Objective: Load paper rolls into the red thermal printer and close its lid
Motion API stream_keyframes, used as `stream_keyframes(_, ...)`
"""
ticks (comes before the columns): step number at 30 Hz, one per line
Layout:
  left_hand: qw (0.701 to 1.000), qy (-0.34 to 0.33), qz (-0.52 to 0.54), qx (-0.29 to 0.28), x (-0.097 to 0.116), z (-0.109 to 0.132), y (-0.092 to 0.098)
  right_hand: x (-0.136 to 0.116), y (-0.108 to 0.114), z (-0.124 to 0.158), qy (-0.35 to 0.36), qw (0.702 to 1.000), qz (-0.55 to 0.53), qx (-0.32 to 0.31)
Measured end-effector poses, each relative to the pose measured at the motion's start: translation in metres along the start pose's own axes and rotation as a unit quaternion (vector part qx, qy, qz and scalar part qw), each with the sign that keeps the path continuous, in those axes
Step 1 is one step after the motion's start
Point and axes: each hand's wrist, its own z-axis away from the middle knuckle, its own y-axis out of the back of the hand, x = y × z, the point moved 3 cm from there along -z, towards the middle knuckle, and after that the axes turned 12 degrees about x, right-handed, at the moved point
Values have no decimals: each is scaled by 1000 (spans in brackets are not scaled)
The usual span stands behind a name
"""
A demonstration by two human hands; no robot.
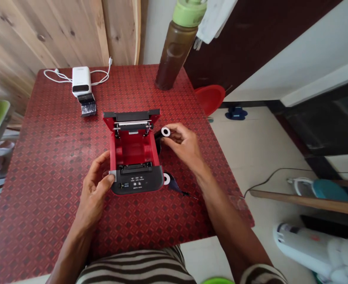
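Observation:
A small red and black label printer (136, 182) sits in front of me with its lid (131, 116) raised and its red inner bay exposed. My left hand (96, 183) grips the printer's left side, thumb on the front left corner. Just right of the printer, my right hand (184, 144) pinches a black ribbon roll (165, 132) with a white core. Some of that roll is hidden behind the fingers and the printer's side. A second dark roll (170, 181) with a white core lies against the printer's front right, its loose tail on the table.
The table (58, 157) has a red patterned cover. At its back left lies a white device (81, 81) with a cable and a dark crumpled strip. A tall brown bottle (174, 51) with a green cap stands at the back right. A red stool (211, 98) is beyond the right edge.

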Motion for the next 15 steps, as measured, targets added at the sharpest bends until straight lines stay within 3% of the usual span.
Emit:
stream_keyframes(4,1000,0,1,-1,0,0,0,8,-15,0,7,1000,22,-4)
stream_keyframes(8,1000,-3,-6,3,-1,-1,1,7,-16,1,7,999,37,-14)
stream_keyframes(12,1000,-3,-5,2,-1,-1,1,5,3,10,-3,999,46,-14)
stream_keyframes(15,1000,2,1,3,0,-1,1,2,28,31,-2,996,83,6)
